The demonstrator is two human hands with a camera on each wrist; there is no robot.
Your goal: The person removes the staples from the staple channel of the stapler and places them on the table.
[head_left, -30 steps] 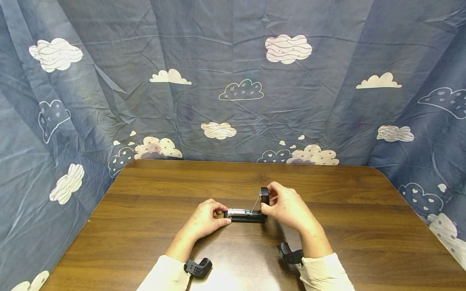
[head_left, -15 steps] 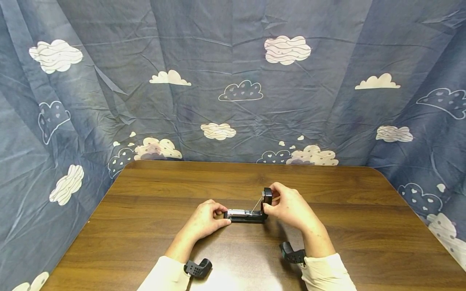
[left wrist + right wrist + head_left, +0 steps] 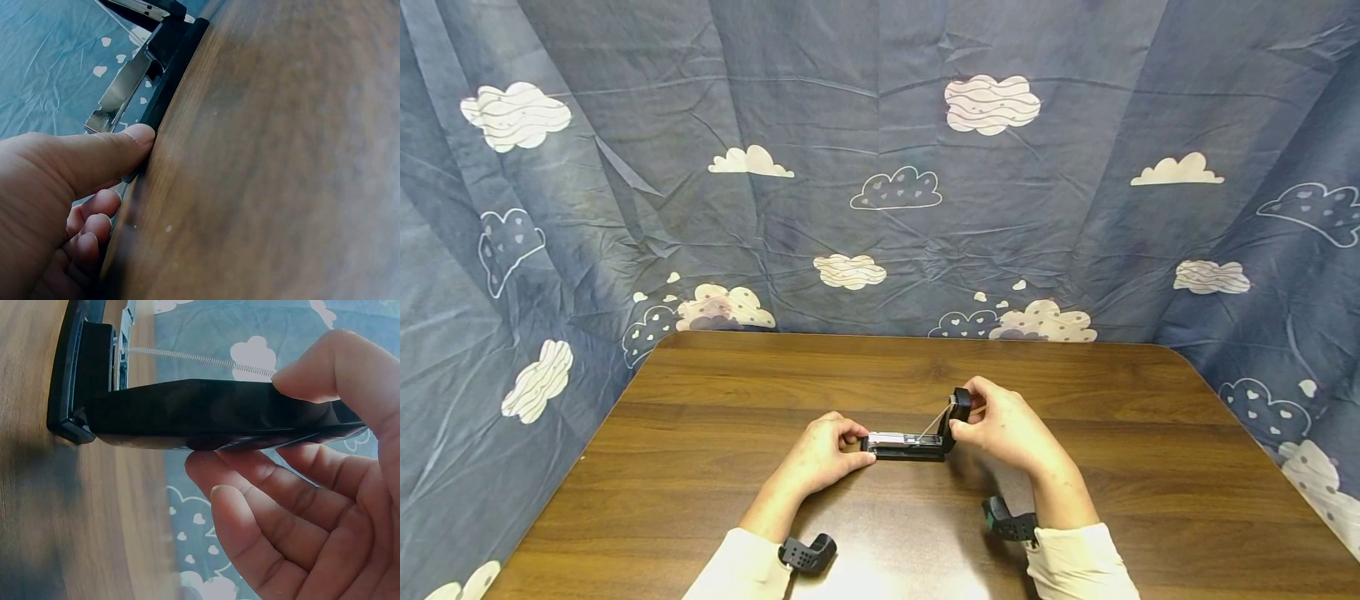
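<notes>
At frame centre, the left hand (image 3: 824, 451) pinned the stapler (image 3: 906, 445) base to the bench (image 3: 880, 375) while the right hand (image 3: 1000, 423) gripped its raised cover, the magazine lying open and not yet closed.

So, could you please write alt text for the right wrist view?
The right hand holds the black top arm of an opened stapler between thumb and fingers, with a thin spring stretched above it. Its base rests on a wooden table.
</notes>
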